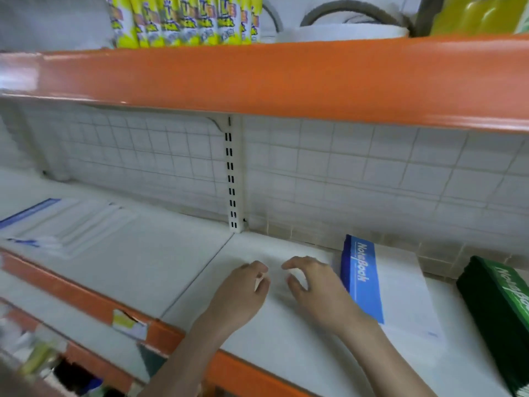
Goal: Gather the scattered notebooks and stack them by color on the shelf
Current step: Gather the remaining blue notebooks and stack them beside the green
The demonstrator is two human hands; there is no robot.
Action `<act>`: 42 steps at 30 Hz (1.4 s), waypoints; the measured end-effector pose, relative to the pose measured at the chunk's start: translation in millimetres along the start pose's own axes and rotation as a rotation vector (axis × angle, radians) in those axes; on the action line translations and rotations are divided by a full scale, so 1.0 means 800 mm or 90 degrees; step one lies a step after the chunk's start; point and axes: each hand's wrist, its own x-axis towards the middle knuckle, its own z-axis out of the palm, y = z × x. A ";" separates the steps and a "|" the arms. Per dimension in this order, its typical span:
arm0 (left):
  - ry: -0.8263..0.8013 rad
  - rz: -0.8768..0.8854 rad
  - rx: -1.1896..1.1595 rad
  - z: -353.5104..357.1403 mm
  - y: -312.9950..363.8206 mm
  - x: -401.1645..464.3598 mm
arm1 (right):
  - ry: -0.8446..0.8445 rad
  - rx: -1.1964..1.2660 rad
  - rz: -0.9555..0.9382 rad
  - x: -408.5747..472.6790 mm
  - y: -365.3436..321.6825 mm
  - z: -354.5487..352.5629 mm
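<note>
Hands: left hand (243,287) and right hand (312,282) loosely curled, empty, left of blue notebook stack (363,279). Likely light, flexible, slick covers; grip by spine edge.

The green notebook stack (498,308) at the right end of the shelf (177,262) is cut off by the right and bottom edges of the picture, so its lettering is only partly seen. The near left corner of the blue notebook stack (380,285) is hidden behind the right hand (315,285). Whether anything is held in the curled fingers of the left hand (243,287) cannot be told; only a small pale sliver is seen there. The blue-edged white items (51,224) at the shelf's left end are blurred and cut by the left edge. The yellow packets (183,21) on the upper shelf are cropped at the top, their print unreadable. The goods on the lower shelf (37,353) are smeared beyond telling.
</note>
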 end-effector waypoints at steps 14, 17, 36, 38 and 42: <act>0.057 -0.026 0.380 -0.159 -0.198 -0.035 | -0.134 -0.082 -0.033 0.091 -0.150 0.171; 0.061 -0.037 0.411 -0.202 -0.242 -0.039 | -0.134 -0.096 -0.040 0.115 -0.188 0.203; 0.071 -0.123 0.355 -0.361 -0.437 -0.064 | -0.119 -0.053 -0.095 0.225 -0.364 0.356; 0.072 -0.121 0.356 -0.373 -0.456 -0.052 | -0.115 -0.054 -0.099 0.245 -0.377 0.372; 0.070 -0.120 0.348 -0.401 -0.499 -0.020 | -0.119 -0.052 -0.099 0.292 -0.396 0.404</act>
